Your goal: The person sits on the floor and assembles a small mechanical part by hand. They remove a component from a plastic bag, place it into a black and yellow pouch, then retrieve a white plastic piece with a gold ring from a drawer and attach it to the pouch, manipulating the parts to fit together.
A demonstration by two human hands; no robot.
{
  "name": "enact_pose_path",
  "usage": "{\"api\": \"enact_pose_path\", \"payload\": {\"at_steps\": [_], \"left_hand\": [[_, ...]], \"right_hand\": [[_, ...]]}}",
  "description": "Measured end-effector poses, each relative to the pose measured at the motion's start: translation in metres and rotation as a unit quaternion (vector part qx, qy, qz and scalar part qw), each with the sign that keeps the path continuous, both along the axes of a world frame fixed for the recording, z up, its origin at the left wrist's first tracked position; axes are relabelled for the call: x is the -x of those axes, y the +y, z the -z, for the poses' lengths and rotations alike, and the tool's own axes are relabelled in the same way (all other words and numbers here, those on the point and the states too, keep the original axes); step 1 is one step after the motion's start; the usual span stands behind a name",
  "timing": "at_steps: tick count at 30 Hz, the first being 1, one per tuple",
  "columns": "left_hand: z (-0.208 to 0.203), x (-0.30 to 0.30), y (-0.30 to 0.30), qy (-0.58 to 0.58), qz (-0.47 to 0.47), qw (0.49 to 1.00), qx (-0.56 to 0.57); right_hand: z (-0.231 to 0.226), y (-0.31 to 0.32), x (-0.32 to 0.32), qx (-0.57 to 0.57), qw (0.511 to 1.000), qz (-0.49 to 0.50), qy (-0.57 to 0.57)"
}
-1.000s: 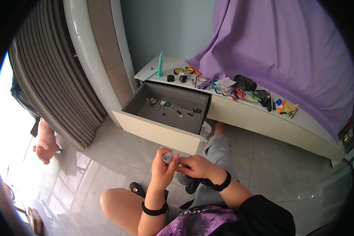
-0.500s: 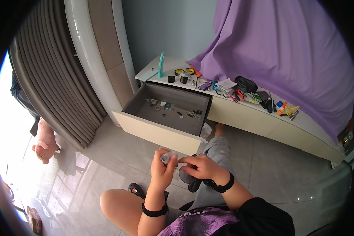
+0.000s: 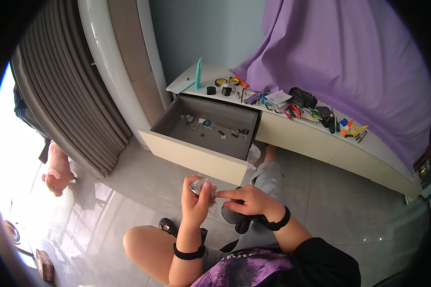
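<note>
In front of the drawer, my left hand (image 3: 193, 206) is closed around a small clear plastic bag (image 3: 197, 185) with something silvery inside, too small to make out. My right hand (image 3: 255, 200) is beside it, its index finger stretched toward the bag and its tip at the bag's lower edge. The thumb of that hand is apart from the index finger, and nothing shows between them. An open drawer (image 3: 192, 152) with a cream front holds loose small metal parts, rings and a teal round piece (image 3: 207, 123).
On the white cabinet top lie tape rolls (image 3: 221, 82), a teal stand (image 3: 198, 74), red-handled pliers (image 3: 296, 111), a black pouch (image 3: 301, 98) and yellow-handled tools (image 3: 357, 129). A purple cloth (image 3: 340, 52) hangs behind. A pink pig figure (image 3: 57, 170) is on the floor at left.
My right index finger has straightened toward the bag. The bag has tilted slightly in my left hand. The view has shifted a little; the drawer stays open.
</note>
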State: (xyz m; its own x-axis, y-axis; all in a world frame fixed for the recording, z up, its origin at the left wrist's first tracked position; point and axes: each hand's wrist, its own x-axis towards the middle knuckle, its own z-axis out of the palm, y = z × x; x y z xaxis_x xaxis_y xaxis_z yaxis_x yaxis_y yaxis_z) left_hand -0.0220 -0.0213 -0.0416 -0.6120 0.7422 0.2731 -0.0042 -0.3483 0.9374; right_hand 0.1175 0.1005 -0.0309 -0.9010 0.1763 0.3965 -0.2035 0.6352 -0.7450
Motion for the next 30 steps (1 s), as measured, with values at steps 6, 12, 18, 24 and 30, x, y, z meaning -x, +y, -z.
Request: {"api": "enact_pose_path", "payload": {"at_steps": [6,12,18,24,30], "left_hand": [[0.000,-0.004,0.003,-0.044,-0.020,0.999,-0.021],[-0.001,-0.003,0.006,-0.056,-0.038,0.998,-0.020],[0.000,-0.002,0.009,-0.030,-0.050,0.998,-0.011],[-0.001,-0.005,0.012,-0.039,-0.087,0.995,0.016],[-0.003,-0.007,0.012,-0.019,-0.103,0.994,0.011]], "right_hand": [[-0.001,-0.001,-0.001,-0.010,0.999,-0.020,-0.032],[-0.009,-0.003,0.003,-0.083,0.995,0.005,-0.057],[-0.014,-0.002,0.004,-0.113,0.989,0.017,-0.092],[-0.013,-0.002,0.004,-0.114,0.988,0.018,-0.100],[-0.013,-0.003,0.003,-0.112,0.988,0.018,-0.103]]}}
